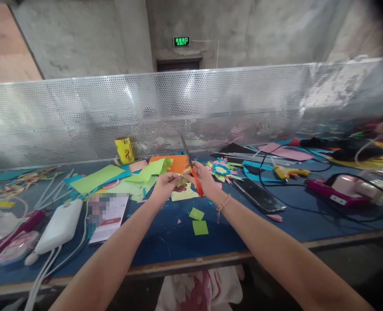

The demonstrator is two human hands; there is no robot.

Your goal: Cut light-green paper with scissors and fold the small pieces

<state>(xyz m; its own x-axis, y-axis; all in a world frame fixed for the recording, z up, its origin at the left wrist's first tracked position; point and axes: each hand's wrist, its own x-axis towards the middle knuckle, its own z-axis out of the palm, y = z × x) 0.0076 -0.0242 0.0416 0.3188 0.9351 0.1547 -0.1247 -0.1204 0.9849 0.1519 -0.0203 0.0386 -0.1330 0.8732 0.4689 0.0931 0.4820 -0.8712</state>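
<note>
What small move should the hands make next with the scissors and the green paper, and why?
Probably slide the green paper piece into the scissors and snip. The right hand holds the scissors by their orange handles, tips pointing up, and the left hand pinches the piece right beside them.

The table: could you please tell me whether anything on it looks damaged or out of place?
The phone beside the right hand, which holds scissors, seems to have a cracked screen, though that may be glare. Green scraps lie loose on the table near the left hand, which pinches paper.
</note>
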